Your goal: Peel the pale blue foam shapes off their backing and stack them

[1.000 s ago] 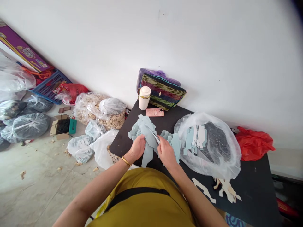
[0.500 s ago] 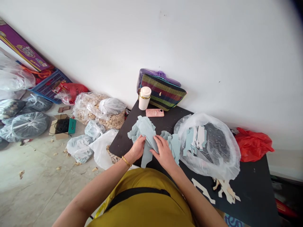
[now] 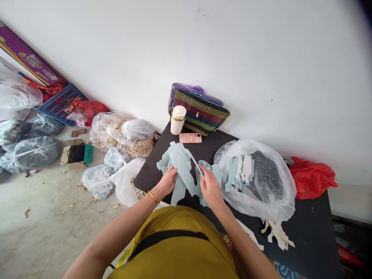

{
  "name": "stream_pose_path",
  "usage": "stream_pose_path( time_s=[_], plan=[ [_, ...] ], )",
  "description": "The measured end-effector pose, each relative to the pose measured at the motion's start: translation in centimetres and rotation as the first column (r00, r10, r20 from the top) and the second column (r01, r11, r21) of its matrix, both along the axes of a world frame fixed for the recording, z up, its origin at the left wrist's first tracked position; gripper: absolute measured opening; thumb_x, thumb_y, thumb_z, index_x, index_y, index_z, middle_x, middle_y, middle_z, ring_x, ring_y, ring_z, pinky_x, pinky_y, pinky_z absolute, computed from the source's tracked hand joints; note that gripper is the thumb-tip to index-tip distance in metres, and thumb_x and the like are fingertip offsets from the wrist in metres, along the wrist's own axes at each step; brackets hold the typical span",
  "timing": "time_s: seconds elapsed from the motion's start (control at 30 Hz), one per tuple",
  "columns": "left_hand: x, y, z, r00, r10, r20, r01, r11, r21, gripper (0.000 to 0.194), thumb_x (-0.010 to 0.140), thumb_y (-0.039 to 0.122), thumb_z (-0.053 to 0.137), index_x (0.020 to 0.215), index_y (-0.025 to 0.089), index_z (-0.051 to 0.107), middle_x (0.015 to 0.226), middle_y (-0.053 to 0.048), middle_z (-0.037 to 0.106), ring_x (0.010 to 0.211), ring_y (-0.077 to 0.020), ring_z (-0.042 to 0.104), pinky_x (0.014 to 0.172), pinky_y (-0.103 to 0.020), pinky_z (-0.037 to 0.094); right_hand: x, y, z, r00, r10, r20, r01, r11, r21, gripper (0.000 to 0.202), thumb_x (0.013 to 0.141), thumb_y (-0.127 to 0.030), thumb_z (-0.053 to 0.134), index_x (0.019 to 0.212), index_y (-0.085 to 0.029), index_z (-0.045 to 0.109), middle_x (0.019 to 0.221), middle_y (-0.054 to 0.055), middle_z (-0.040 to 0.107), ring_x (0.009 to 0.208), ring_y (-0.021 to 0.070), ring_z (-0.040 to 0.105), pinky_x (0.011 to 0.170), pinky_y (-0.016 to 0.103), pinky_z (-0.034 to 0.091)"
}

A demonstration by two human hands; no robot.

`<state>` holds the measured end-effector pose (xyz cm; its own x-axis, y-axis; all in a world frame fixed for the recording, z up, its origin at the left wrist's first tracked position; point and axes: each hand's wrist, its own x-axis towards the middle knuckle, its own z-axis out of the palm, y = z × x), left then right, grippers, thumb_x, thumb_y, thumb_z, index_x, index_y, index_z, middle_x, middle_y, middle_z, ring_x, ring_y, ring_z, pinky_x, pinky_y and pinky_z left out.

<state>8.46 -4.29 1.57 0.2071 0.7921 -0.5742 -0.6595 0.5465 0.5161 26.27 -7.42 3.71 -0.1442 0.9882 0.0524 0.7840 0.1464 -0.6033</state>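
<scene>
Gripping a bundle of pale blue cut pieces at the near left edge of the black tabletop, the left hand is closed on it. The right hand pinches one thin strip from the bundle. Farther right sits a clear plastic bag; a phone and cup stand at the far edge.

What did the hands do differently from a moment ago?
The right hand lifted off the stack of pale blue pieces and moved right, pulling a thin strip away from it. The left hand kept holding the stack. The cup, pink phone and clear bag stayed where they were.
</scene>
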Motion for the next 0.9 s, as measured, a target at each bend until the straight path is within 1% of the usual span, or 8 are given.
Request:
stream_pose_path(
  time_s=[0.1,0.27,0.43,0.57,0.7,0.77,0.83,0.9],
  plan=[
    [0.4,-0.2,0.1,0.999,0.039,-0.017,-0.039,0.999,0.013,0.03,0.072,0.021,0.071,0.102,0.022,0.066,0.101,-0.005,0.074,0.108,-0.026,0.063,0.099,-0.041,0.045,-1.0,-0.3,0.1,0.989,0.039,0.144,-0.052,0.995,0.09,0.048,0.096,-0.014,0.033,0.143,-0.016,0.042,0.137,0.016,0.055,0.122,0.0312,0.053,0.099,0.05,0.049],
    [1.2,-0.5,0.3,0.991,0.13,-0.008,-0.13,0.99,0.06,0.027,0.073,0.021,0.071,0.099,0.023,0.065,0.104,-0.004,0.073,0.111,-0.0231,0.061,0.102,-0.038,0.042,-3.4,-0.9,-0.5,0.947,0.125,0.296,-0.166,0.979,0.12,0.052,0.098,-0.026,0.045,0.147,-0.012,0.037,0.143,0.02,0.05,0.116,0.0344,0.053,0.097,0.053,0.048],
    [1.3,-0.7,0.6,0.991,0.134,0.0,-0.134,0.989,0.067,0.026,0.074,0.02,0.071,0.098,0.023,0.064,0.105,-0.004,0.073,0.113,-0.0234,0.061,0.102,-0.039,0.042,-3.7,-1.0,-0.7,0.945,0.13,0.301,-0.174,0.977,0.124,0.056,0.097,-0.031,0.049,0.148,-0.011,0.036,0.145,0.021,0.047,0.119,0.0354,0.05,0.098,0.054,0.048],
    [1.1,-0.8,0.2,0.991,0.131,-0.005,-0.13,0.989,0.063,0.023,0.073,0.02,0.07,0.096,0.022,0.064,0.101,-0.003,0.073,0.108,-0.0228,0.063,0.101,-0.038,0.043,-3.4,-1.2,-0.1,0.964,0.118,0.237,-0.153,0.979,0.135,0.053,0.099,-0.033,0.045,0.148,-0.014,0.036,0.144,0.019,0.047,0.121,0.035,0.05,0.1,0.054,0.047],
    [0.6,-0.6,-0.1,0.995,0.1,-0.015,-0.099,0.994,0.039,0.022,0.073,0.02,0.068,0.095,0.021,0.066,0.098,-0.004,0.074,0.105,-0.0236,0.063,0.099,-0.039,0.045,-1.8,-1.1,1.2,0.993,0.084,0.079,-0.094,0.987,0.13,0.049,0.101,-0.027,0.034,0.149,-0.018,0.034,0.137,0.017,0.053,0.121,0.0304,0.053,0.098,0.05,0.049],
    [0.1,-0.3,-0.1,0.997,0.079,-0.008,-0.079,0.997,0.024,0.024,0.071,0.019,0.068,0.095,0.021,0.066,0.096,-0.004,0.074,0.107,-0.0244,0.063,0.1,-0.039,0.045,-0.1,-0.8,1.8,0.999,0.028,0.031,-0.032,0.991,0.128,0.046,0.1,-0.024,0.031,0.145,-0.02,0.04,0.128,0.014,0.06,0.115,0.0276,0.057,0.096,0.046,0.05],
    [-0.5,0.0,-0.1,0.998,0.065,-0.009,-0.065,0.998,0.013,0.028,0.068,0.017,0.069,0.095,0.021,0.066,0.095,-0.003,0.075,0.107,-0.0247,0.064,0.1,-0.039,0.046,1.9,-0.4,2.4,0.997,0.017,0.082,-0.029,0.987,0.155,0.042,0.098,-0.022,0.034,0.136,-0.024,0.053,0.124,0.011,0.061,0.112,0.0271,0.057,0.096,0.045,0.048],
    [-1.1,0.3,-0.1,0.998,0.051,-0.023,-0.051,0.999,0.004,0.03,0.067,0.016,0.07,0.097,0.021,0.066,0.096,-0.003,0.075,0.107,-0.0248,0.065,0.099,-0.039,0.047,4.0,-0.2,2.7,0.978,0.052,0.2,-0.091,0.977,0.192,0.038,0.097,-0.019,0.038,0.12,-0.029,0.066,0.118,0.008,0.064,0.109,0.0265,0.056,0.099,0.047,0.043]
  ],
)
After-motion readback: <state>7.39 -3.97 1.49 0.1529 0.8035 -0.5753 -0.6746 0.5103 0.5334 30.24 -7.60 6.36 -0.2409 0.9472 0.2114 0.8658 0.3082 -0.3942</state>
